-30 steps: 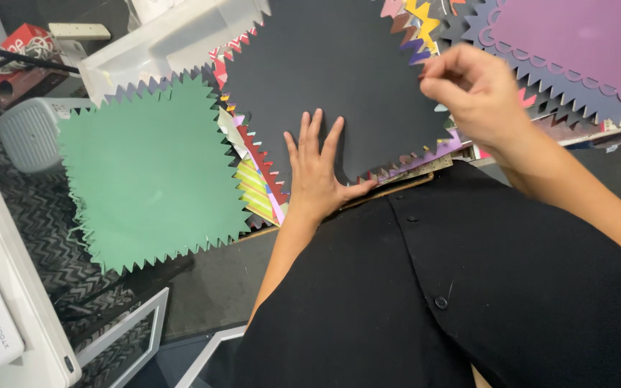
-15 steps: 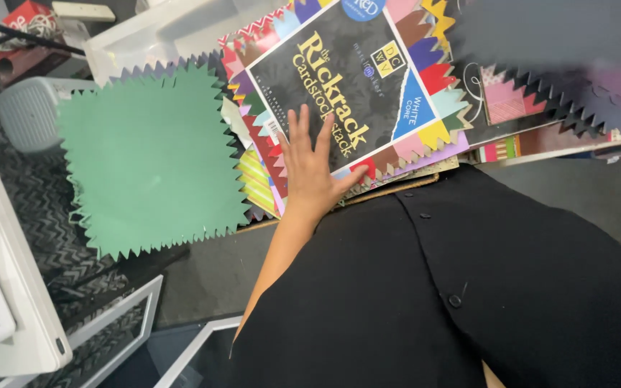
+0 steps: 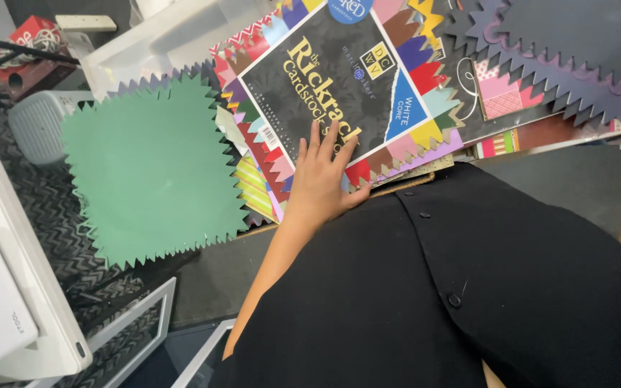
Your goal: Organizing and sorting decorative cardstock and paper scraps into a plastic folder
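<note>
Since half a second before, the dark sheet (image 3: 576, 36) had swung further right, off the paper pad (image 3: 339, 79). Your left hand (image 3: 321, 183) lay flat, fingers spread, on the pad's near edge, holding nothing; your right hand's state I could not tell. The green sheet (image 3: 152, 172) lay left, beside the pad.

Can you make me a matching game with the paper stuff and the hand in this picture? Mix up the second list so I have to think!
Things:
1. green zigzag sheet
2. paper pad with the black cover
3. left hand
4. dark zigzag sheets

Places:
A. top right corner
B. lying flat on the pad's near edge
C. off to the left, by itself
D. in the middle, under the fingers

Pairs: 1-C, 2-D, 3-B, 4-A
</note>
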